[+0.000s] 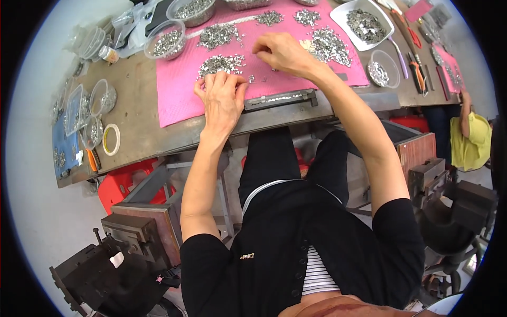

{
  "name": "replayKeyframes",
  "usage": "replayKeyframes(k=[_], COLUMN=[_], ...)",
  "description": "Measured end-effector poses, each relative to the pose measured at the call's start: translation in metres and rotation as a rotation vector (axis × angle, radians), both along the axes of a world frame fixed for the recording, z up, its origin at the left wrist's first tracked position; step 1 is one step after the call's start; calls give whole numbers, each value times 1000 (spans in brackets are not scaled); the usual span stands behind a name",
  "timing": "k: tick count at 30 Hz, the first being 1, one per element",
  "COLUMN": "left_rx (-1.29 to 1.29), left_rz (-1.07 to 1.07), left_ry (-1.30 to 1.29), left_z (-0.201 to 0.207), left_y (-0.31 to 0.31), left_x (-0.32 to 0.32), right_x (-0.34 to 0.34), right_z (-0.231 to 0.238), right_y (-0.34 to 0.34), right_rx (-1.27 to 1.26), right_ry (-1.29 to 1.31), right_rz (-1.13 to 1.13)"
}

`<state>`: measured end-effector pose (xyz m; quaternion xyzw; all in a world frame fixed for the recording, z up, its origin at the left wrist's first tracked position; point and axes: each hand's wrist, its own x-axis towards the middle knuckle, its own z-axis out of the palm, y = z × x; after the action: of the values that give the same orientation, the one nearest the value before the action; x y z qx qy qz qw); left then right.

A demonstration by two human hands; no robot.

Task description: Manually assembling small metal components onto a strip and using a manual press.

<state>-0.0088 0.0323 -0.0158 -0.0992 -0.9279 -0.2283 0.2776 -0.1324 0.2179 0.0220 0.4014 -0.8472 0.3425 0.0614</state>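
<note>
My left hand [222,103] rests at the near edge of a pile of small silver metal pieces [224,62] on a pink mat [174,95]. Its fingers are bent downward, and whatever the fingertips hold is hidden. Over the mat, between several piles, my right hand [284,53] is closed with the fingers curled in; I cannot make out anything in it. Just below, a dark metal bar-shaped fixture [285,99] lies along the table's front edge with a row of small shiny pieces in it. A few loose pieces [251,78] lie beside my left hand.
Clear plastic tubs of metal pieces [165,40] stand at the back left, and a white dish [362,24] at the back right. Orange-handled pliers [418,79] lie to the right, a tape roll [111,139] to the left. Another person in yellow [470,140] sits at far right.
</note>
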Motion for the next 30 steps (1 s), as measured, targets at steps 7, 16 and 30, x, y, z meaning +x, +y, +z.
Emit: replayKeyframes(k=[7,16,30], left_rx=[340,601,216], left_rz=[-105,-234,-244], left_ry=[-176,-262,65], left_z=[1,10,-3], left_y=[4,42,72], left_x=[3,23,21], right_x=[41,50,110], right_z=[-17,-10,-32], right_y=[18,44,64], right_rx=[68,-82,-210], right_ry=[79,-71,-4], right_rz=[122,-14,-188])
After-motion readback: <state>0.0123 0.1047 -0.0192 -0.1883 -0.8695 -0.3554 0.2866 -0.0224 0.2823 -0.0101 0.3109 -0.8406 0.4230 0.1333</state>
